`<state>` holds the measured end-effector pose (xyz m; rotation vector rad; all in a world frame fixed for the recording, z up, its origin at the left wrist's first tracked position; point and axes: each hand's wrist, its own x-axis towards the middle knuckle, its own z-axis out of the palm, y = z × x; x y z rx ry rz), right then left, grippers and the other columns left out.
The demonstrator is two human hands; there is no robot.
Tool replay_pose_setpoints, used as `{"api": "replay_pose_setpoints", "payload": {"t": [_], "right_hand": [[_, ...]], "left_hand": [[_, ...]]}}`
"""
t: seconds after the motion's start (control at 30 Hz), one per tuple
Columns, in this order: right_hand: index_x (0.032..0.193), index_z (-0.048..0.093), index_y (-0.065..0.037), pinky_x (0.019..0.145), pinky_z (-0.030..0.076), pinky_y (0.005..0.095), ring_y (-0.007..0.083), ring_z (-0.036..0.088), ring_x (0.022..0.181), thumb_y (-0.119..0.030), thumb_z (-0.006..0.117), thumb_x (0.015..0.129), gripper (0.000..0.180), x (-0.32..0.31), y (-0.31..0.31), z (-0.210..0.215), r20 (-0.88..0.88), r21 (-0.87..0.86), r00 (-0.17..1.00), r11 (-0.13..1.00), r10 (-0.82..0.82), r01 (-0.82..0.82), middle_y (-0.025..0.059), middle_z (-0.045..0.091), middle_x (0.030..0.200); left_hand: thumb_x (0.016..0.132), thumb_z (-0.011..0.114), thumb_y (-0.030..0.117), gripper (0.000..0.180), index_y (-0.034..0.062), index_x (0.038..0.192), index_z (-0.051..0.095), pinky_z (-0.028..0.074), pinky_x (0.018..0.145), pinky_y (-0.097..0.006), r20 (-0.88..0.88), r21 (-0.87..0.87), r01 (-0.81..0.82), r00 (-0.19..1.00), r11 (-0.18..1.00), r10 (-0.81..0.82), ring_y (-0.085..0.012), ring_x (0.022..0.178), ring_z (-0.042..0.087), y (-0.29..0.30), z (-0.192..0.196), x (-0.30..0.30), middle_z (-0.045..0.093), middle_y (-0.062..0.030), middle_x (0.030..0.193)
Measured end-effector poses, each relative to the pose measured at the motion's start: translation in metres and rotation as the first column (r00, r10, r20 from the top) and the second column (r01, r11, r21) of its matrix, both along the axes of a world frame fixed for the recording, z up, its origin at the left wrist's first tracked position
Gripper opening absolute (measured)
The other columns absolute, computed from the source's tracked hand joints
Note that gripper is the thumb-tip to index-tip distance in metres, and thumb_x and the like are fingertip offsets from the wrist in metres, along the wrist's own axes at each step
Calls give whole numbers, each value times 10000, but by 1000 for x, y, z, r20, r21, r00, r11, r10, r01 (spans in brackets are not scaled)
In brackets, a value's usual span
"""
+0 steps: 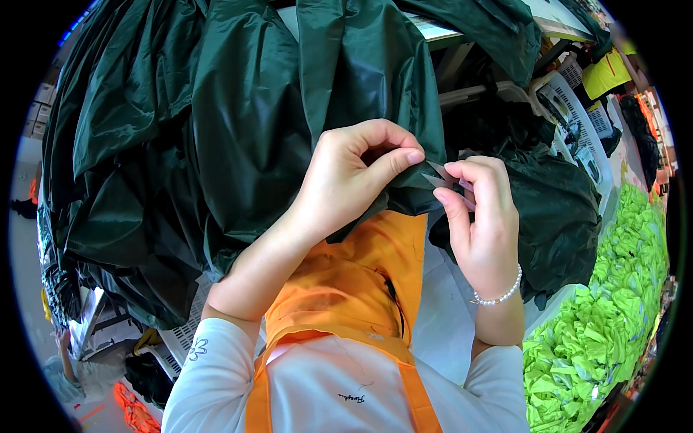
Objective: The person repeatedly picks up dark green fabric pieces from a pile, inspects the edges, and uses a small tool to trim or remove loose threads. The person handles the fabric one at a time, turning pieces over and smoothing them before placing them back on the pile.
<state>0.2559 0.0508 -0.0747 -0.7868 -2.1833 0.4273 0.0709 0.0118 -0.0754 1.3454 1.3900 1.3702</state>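
Observation:
Dark green shiny fabric [245, 123] hangs in deep folds in front of me. My left hand [354, 166] pinches an edge of it between thumb and forefinger, with the other fingers curled. Close to that pinch, my right hand [485, 213] grips small thread snips [436, 177] between thumb and fingers. Their two pointed blades stand apart, tips toward the left fingertips and near the fabric edge. Whether a thread lies between the blades is too small to tell.
More dark green fabric [552, 216] is heaped at the right, by a white plastic basket [577, 119]. Bright lime-green fabric [599, 317] forms a large pile at lower right. A table edge [440, 32] shows behind the folds. Another person's arm [66, 357] appears at far left.

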Motion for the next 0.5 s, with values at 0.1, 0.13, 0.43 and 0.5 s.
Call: {"api": "replay_pose_setpoints", "payload": {"t": [0.1, 0.13, 0.43, 0.5], "right_hand": [[963, 559, -36, 577, 467, 338, 266, 587, 695, -98, 699, 827, 204, -2, 0, 4, 4, -9, 1000, 1000, 15, -15, 101, 565, 910], [948, 563, -36, 576, 468, 338, 266, 587, 689, -98, 703, 823, 198, -2, 1, 4, 12, -5, 1000, 1000, 19, -19, 101, 567, 902], [1037, 590, -7, 549, 388, 202, 84, 451, 645, -102, 734, 819, 278, 9, 17, 1, -251, -258, 967, 959, 48, -115, 46, 559, 928], [1152, 580, 1, 542, 347, 176, 54, 348, 620, -206, 788, 795, 462, 12, 32, 5, -264, -349, 965, 933, -5, -91, 34, 572, 963]], "left_hand": [[879, 677, 68, 82, -6, 915, 674, 493, 747, -210, -6, 22, 18, 1000, 1000, -18, -71, 796, 603, -2, 3, 3, 676, -25, 844], [880, 677, 67, 81, -7, 914, 672, 493, 744, -211, -2, 18, 18, 1000, 1000, -18, -71, 796, 603, -2, 3, 3, 675, -25, 844], [832, 710, 61, 72, 11, 831, 658, 497, 685, -247, -133, 50, 195, 973, 980, -187, -117, 743, 617, -26, 13, -12, 656, -32, 783], [816, 727, 115, 84, 52, 792, 677, 491, 618, -295, -398, 7, 442, 824, 897, -403, -207, 679, 625, -51, 22, -27, 651, -42, 747]]}}
